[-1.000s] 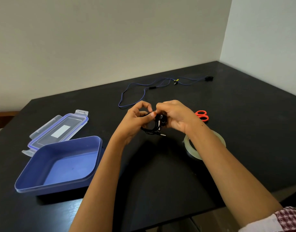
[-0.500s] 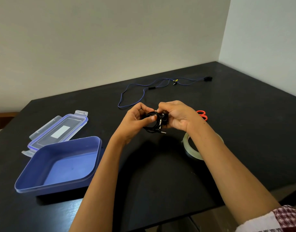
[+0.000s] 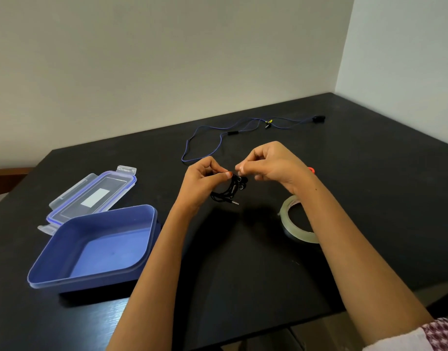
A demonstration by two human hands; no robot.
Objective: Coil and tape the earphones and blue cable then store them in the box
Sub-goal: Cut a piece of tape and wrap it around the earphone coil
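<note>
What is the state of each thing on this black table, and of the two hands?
Black wired earphones: coiled, held in the air.
Left hand: pinches the coil.
Right hand: fingers pinched beside the coil; what they hold is unclear.
Thin blue cable: uncoiled, lying loose.
Blue plastic box: open, empty.
Clear lid: off, beside the box.
Clear tape roll: lying flat.
Orange scissors: mostly hidden.

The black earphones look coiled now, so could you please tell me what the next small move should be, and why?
Probably the right hand should fetch a strip of tape. The left hand pinches the coiled earphones, plug dangling, with no tape visible on them, and the tape roll lies just under the right wrist. Whether the right fingers already pinch a strip, I cannot tell.
</note>
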